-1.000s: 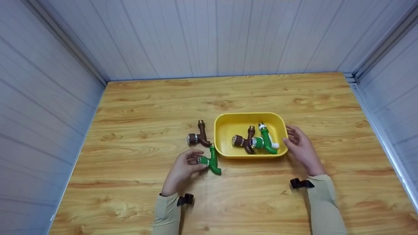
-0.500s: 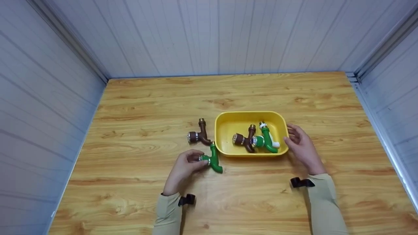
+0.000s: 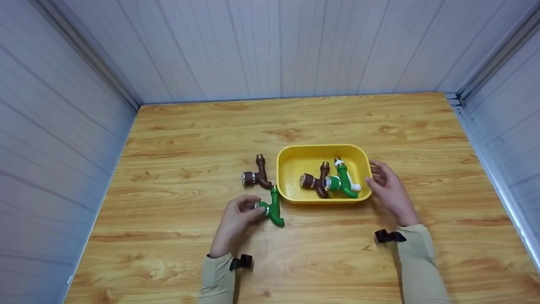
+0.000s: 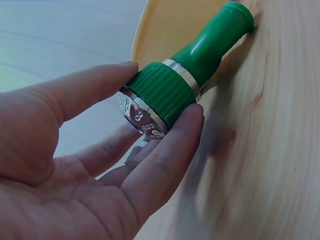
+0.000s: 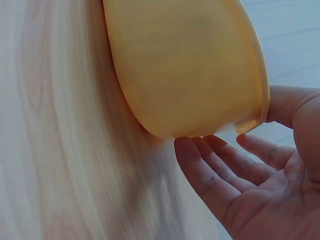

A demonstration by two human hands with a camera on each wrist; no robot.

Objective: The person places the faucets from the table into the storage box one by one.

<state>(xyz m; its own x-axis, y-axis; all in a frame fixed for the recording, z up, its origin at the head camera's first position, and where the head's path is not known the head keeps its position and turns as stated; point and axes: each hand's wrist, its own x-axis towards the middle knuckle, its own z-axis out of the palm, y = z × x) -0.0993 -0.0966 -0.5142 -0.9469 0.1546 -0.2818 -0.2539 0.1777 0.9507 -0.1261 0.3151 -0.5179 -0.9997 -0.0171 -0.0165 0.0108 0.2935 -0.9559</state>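
Observation:
My left hand pinches the ribbed knob of a green tap between thumb and fingertips. In the left wrist view, the silver cap of the green tap faces the palm. The tap is just off the near left corner of a yellow tub; whether it rests on the table is unclear. My right hand holds the tub's right end, thumb at the rim and fingertips on the outer wall. Inside the tub lie a brown tap, another green tap and a partly hidden white tap.
A second brown tap lies on the wood-grain table, left of the tub and just beyond the held tap. Pale panel walls enclose the table at the back and both sides.
Both hands keep their holds, and the taps and tub stay in place. Only a slight shift of the head view and of the left hand shows.

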